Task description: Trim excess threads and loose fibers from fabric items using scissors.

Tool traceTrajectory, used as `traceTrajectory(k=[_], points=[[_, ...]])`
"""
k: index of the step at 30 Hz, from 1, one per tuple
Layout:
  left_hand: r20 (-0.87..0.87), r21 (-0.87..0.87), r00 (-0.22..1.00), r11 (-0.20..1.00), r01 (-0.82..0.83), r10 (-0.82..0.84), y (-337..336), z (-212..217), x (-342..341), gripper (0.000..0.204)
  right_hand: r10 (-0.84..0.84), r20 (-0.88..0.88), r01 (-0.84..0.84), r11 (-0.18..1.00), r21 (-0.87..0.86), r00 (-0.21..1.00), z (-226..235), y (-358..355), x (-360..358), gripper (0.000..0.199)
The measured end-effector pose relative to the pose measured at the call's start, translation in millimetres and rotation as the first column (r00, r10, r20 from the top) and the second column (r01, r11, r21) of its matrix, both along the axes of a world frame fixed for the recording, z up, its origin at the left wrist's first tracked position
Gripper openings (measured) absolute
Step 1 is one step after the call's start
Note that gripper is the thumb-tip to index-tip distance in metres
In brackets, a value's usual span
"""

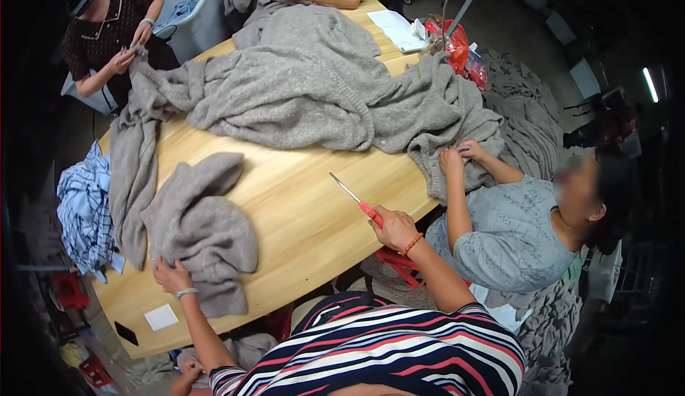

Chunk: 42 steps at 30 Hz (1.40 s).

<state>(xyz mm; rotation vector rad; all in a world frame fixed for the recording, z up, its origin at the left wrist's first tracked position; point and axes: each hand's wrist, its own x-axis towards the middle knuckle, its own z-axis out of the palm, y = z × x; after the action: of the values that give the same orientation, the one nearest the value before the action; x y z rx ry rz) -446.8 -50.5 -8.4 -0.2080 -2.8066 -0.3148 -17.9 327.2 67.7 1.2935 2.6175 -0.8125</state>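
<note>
A grey knitted garment [207, 232] lies bunched on the left part of the wooden table [300, 210]. At its near left edge my left hand [173, 276] is closed on the knit, the fingertips partly hidden. Over the bare wood to the right, my right hand [394, 229] is wrapped round the red handle of a slim tool [369, 212] that looks like a screwdriver. Its thin metal shaft points away to the upper left, apart from any cloth.
A long heap of grey knits [285, 96] crosses the far side. Co-workers handle knits at the far left, far edge and right. A blue checked cloth [85, 210] hangs at the left edge. Near my left hand lie white paper [161, 317] and a dark phone-like slab [126, 333].
</note>
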Motion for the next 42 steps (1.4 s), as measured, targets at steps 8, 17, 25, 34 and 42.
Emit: traceTrajectory(k=[8,17,25,34,42], points=[[-0.013,0.321,0.526,0.495,0.807,-0.850,266.6,3.5,58.0,0.062,-0.129,-0.050,0.128,0.992,-0.022,0.990,2.3,20.4,5.8,0.025],[0.085,-0.197,0.112,0.094,0.976,-0.990,530.1,-4.1,134.7,0.077,-0.260,-0.080,0.254,0.963,-0.086,0.962,-17.5,66.1,42.0,0.025],[0.409,-0.195,0.067,-0.016,0.981,-0.910,566.1,-14.1,95.6,0.020,-0.293,-0.084,0.282,0.952,-0.122,0.952,-24.3,107.8,50.7,0.028],[0.009,-0.106,0.117,0.115,0.988,-0.993,468.1,20.4,80.1,0.051,-0.220,-0.154,0.209,0.974,-0.082,0.963,-16.9,108.8,19.1,0.025],[-0.075,-0.334,0.374,0.377,0.864,-0.924,541.4,3.0,41.6,0.052,-0.164,-0.102,0.155,0.984,-0.093,0.981,-21.4,74.8,30.5,0.026]])
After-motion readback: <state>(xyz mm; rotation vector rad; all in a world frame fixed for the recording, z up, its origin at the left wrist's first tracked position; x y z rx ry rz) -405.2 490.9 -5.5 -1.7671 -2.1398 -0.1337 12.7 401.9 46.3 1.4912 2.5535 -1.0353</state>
